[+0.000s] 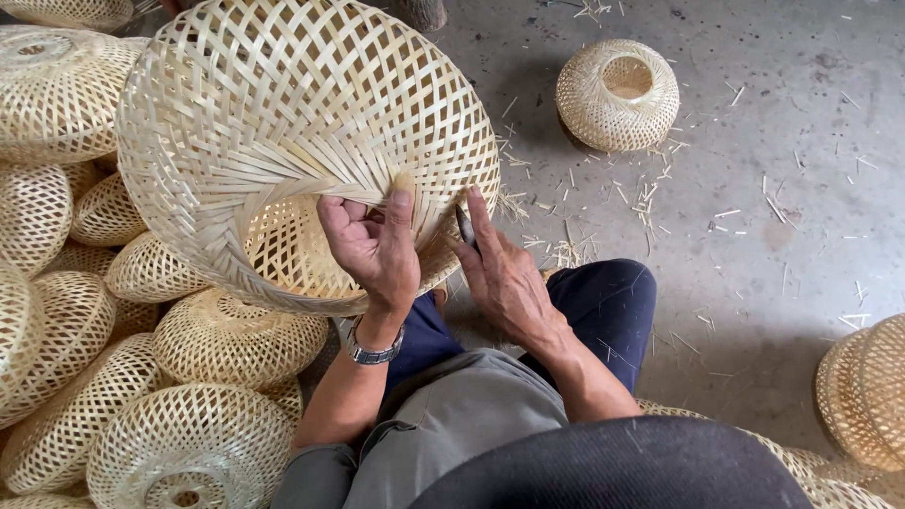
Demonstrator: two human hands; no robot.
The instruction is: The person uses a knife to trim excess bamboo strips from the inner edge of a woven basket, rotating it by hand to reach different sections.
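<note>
A large round woven bamboo basket (283, 113) is held up in front of me, its open rim facing down towards my lap. My left hand (372, 240) grips the rim at the lower edge, thumb pressed on loose strip ends. My right hand (500, 273) rests against the basket's right lower edge and holds a small dark blade (466, 226) between the fingers, its tip at the weave. A metal watch (370, 351) is on my left wrist. My knee in dark blue trousers (608, 302) is under the hands.
Several finished woven bamboo baskets (113, 377) are piled at the left. One small basket (617, 94) stands alone on the grey concrete floor (773, 217) at the back. More baskets (863, 391) sit at the right edge. Bamboo trimmings (566, 250) litter the floor.
</note>
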